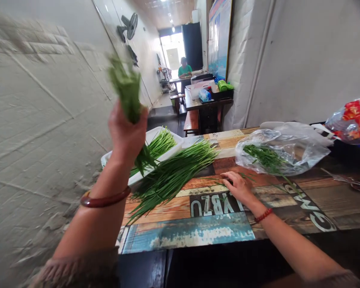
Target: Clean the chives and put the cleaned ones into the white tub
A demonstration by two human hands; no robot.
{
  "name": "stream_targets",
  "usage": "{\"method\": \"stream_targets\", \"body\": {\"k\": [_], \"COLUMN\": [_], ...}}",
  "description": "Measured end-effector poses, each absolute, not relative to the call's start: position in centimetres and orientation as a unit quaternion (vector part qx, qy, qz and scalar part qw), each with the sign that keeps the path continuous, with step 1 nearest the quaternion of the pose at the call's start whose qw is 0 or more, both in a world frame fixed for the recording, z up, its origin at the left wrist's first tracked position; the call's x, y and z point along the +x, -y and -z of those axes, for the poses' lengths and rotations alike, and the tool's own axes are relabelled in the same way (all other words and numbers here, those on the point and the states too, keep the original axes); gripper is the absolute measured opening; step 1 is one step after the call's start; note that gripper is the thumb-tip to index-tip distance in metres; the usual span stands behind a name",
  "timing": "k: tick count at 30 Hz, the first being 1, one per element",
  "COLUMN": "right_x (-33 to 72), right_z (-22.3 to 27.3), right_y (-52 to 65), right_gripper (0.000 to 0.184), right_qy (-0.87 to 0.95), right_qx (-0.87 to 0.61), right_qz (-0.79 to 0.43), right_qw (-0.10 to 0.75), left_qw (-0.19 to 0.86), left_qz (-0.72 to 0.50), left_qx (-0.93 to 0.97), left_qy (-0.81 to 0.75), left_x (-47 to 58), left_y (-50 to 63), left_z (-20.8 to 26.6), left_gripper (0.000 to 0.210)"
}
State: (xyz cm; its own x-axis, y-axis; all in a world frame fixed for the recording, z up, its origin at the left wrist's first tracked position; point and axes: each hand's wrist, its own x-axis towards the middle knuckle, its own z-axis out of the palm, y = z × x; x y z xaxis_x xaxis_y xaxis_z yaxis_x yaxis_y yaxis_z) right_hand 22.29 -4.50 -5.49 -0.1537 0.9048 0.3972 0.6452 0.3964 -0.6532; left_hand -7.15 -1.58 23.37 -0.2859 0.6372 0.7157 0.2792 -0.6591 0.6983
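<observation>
My left hand (126, 136) is raised above the table's left side, closed around a bunch of garlic chives (129, 90) whose upper end is blurred. Leaves hang below the fist, in front of a white plastic tray (168, 155) with more chives (163, 142) in it. A large pile of loose chives (177, 170) lies beside the tray, partly against its edge. My right hand (239, 187) rests low over the wooden table (204, 236), thumb and fingers apart, near a few scattered green bits. Beyond it, a clear plastic bag (310, 158) holds green scraps (265, 158).
A rough white wall (33, 140) runs close along the left. Red-and-clear plastic packaging (354, 122) sits at the table's right end. Farther back are another table (195, 103) with containers, a bench (192, 121), a wall fan (129, 27) and a seated person (185, 70) in green.
</observation>
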Motion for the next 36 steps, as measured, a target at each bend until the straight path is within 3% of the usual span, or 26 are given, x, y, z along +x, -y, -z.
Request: {"method": "stream_targets", "body": {"k": [3,6,9,12,14,17,21,26,28,30,32,36], "right_x": [22.2,22.0,21.9,21.9,21.9,21.9,22.0,22.0,22.0,22.0,22.0,21.9], "right_z": [5.5,5.5,5.5,5.5,5.4,5.4,5.4,5.3,5.2,5.1,5.0,4.8], "right_y": [4.6,4.7,4.8,4.9,4.9,4.9,4.9,4.8,4.7,4.7,4.7,4.7], "right_gripper": [0.022,0.022,0.022,0.022,0.022,0.022,0.023,0.023,0.022,0.022,0.022,0.021], "right_qy": [0.744,0.746,0.743,0.744,0.747,0.752,0.752,0.753,0.754,0.755,0.756,0.755], "right_qx": [-0.521,-0.520,-0.528,-0.533,-0.531,-0.530,-0.529,-0.534,-0.536,-0.536,-0.534,-0.530], "right_qz": [-0.164,-0.159,-0.147,-0.138,-0.134,-0.129,-0.131,-0.133,-0.133,-0.133,-0.131,-0.124], "right_qw": [0.384,0.385,0.383,0.380,0.377,0.370,0.370,0.361,0.357,0.354,0.356,0.365], "left_qw": [0.073,0.021,-0.009,-0.041,-0.008,0.056,0.062,0.045,0.070,0.097,0.088,-0.013], "left_qz": [-0.576,-0.366,-0.263,-0.145,-0.105,-0.094,-0.125,-0.348,-0.384,-0.322,-0.235,-0.145], "left_qx": [0.642,0.693,0.697,0.681,0.682,0.694,0.719,0.753,0.771,0.817,0.858,0.836], "left_qy": [-0.500,-0.621,-0.667,-0.716,-0.723,-0.712,-0.681,-0.557,-0.503,-0.468,-0.449,-0.529], "left_x": [-8.4,-9.7,-11.3,-13.2,-14.4,-15.6,-15.6,-11.5,-8.8,-6.1,-4.0,-2.6], "left_y": [-2.2,-5.4,-7.6,-8.9,-9.4,-9.5,-8.8,-6.4,-4.9,-3.5,-2.8,-3.7], "left_z": [-21.2,-18.0,-14.8,-12.0,-10.5,-9.4,-9.9,-10.0,-8.8,-7.1,-5.2,-2.5], "left_gripper": [0.024,0.027,0.027,0.047,0.062,0.056,0.040,0.023,0.020,0.027,0.049,0.080]}}
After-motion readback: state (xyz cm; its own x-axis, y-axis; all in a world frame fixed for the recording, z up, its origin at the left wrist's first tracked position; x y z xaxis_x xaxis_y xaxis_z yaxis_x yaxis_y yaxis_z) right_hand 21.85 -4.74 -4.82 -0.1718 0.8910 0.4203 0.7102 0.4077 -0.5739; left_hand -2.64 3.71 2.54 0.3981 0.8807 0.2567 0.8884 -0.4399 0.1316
